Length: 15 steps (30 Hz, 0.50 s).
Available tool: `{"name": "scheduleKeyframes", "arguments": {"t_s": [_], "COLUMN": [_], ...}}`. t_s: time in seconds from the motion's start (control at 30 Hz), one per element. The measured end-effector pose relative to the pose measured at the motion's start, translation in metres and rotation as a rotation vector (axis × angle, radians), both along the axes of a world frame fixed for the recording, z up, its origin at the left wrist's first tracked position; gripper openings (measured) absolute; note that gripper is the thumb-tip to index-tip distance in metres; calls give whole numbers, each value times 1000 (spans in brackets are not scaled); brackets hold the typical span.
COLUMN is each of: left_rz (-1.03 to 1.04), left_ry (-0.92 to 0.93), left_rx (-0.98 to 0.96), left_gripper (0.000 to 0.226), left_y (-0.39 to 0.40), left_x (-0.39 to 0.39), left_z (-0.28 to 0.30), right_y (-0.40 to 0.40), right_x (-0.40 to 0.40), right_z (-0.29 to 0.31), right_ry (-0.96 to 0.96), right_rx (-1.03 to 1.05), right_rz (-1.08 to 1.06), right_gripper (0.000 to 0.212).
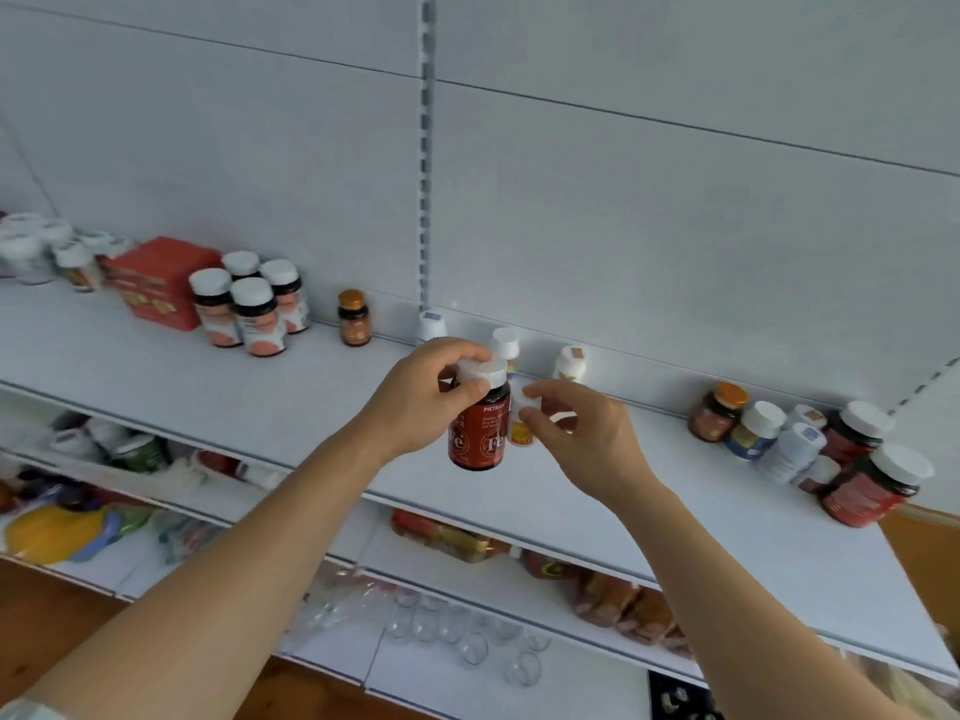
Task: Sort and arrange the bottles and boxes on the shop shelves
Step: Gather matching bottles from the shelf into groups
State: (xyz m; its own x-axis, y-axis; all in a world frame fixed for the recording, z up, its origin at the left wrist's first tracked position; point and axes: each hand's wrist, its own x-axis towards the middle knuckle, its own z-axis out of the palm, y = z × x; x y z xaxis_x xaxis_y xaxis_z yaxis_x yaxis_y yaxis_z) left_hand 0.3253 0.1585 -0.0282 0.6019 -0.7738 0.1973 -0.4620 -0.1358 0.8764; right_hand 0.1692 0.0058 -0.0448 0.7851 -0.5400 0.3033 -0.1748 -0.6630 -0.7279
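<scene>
Left hand [431, 392] curled round the white cap of a red bottle [480, 433], holding it up just above the white shelf [156, 366]. Right hand [587, 433] just beside it, thumb and finger pinching the white cap of a small yellow bottle [521, 431]. Behind them, near the back wall, more small white bottles. Far left on the shelf, a red box [156, 283] with four white-capped bottles [249, 309] next to it. Far right, a bunch of bottles [810, 444], some lying down.
</scene>
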Motion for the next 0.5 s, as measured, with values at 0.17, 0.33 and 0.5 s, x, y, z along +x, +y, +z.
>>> {"name": "scheduleKeyframes", "arguments": {"t_s": [0.17, 0.33, 0.5], "left_rz": [141, 229, 299], "left_ry": [-32, -26, -13], "left_rx": [35, 45, 60], "left_gripper": [34, 31, 32], "left_y": [78, 141, 183], "left_x": [50, 100, 158], "left_z": [-6, -11, -12], "right_y": [67, 113, 142], "right_x": [56, 120, 192], "right_z": [-3, -7, -14], "right_ry": [-7, -2, 12], "right_rx": [-24, -69, -136], "right_rz": [48, 140, 258], "right_gripper": [18, 19, 21]}}
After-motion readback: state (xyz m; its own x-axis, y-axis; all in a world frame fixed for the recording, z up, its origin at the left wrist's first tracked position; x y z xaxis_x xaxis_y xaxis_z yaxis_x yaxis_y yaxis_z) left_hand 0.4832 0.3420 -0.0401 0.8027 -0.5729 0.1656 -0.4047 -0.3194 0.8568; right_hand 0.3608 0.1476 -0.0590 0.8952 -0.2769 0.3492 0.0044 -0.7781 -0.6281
